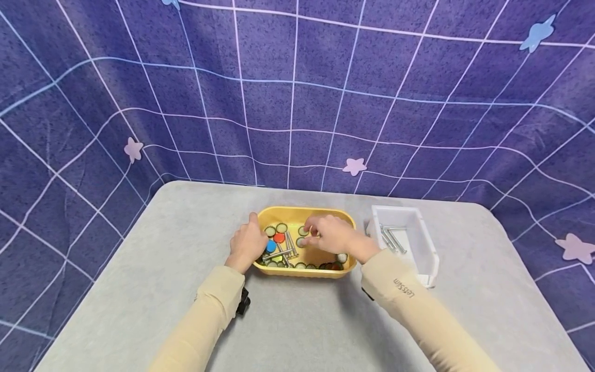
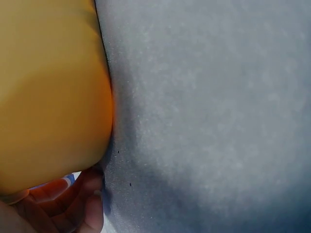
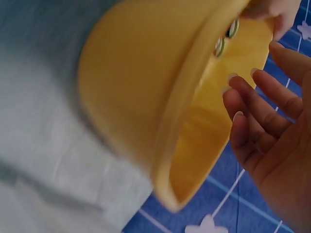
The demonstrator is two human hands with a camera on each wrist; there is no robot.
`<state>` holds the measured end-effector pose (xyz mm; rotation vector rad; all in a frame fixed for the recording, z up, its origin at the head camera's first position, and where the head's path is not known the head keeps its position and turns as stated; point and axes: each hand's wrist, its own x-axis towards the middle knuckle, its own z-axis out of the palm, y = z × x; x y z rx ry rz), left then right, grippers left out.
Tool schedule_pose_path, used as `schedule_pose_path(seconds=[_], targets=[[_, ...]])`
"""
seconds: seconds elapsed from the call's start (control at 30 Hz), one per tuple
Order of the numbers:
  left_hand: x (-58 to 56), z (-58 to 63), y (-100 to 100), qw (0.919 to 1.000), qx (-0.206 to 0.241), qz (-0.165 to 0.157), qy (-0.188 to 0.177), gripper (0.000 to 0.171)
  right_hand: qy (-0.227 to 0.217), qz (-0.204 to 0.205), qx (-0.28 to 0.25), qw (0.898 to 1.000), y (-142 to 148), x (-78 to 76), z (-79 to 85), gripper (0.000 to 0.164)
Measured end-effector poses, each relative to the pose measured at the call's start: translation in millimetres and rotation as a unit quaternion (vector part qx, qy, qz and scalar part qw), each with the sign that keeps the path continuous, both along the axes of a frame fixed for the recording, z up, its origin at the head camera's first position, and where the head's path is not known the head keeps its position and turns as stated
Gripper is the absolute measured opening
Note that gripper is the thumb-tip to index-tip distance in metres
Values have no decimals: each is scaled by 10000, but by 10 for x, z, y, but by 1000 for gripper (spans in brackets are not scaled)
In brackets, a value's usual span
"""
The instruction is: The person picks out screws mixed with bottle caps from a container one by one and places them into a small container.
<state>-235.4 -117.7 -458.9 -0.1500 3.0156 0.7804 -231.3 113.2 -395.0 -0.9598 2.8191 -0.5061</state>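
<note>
My left hand (image 1: pixel 248 243) grips the left end of a yellow plastic tub (image 1: pixel 304 274), thumb at the rim and curled fingers (image 2: pixel 90 208) low against the outer wall in the left wrist view. Over the tub's right half is my right hand (image 1: pixel 333 235), its fingers loosely bent with nothing between them in the right wrist view. Just by its fingertips lie two bottle caps (image 1: pixel 303 231) on the tub floor. More caps lie along the near side, upside down. To the left are a red cap (image 1: pixel 279 237), a blue cap (image 1: pixel 271 246) and several metal bolts (image 1: pixel 281 254).
A white plastic bin (image 1: pixel 429 243) stands to the right of the tub, close by my right forearm, with several long bolts (image 1: pixel 394 240) inside. Both stand on a light grey table (image 1: pixel 186 232). Behind it hangs a purple-blue grid curtain (image 1: pixel 297 103) with star shapes.
</note>
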Motion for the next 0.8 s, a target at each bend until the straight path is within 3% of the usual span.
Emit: schedule_pose_path(seconds=[0.2, 0.57, 0.8], targets=[[-1, -5, -6, 10000, 1, 12, -45, 37, -181, 95, -142, 9997, -265, 63, -98, 28], [-12, 8, -8, 9999, -80, -44, -48, 38, 90, 622, -289, 9976, -577, 132, -353, 13], [-13, -10, -14, 10000, -61, -68, -19, 35, -100, 298, 42, 9995, -652, 127, -434, 17]])
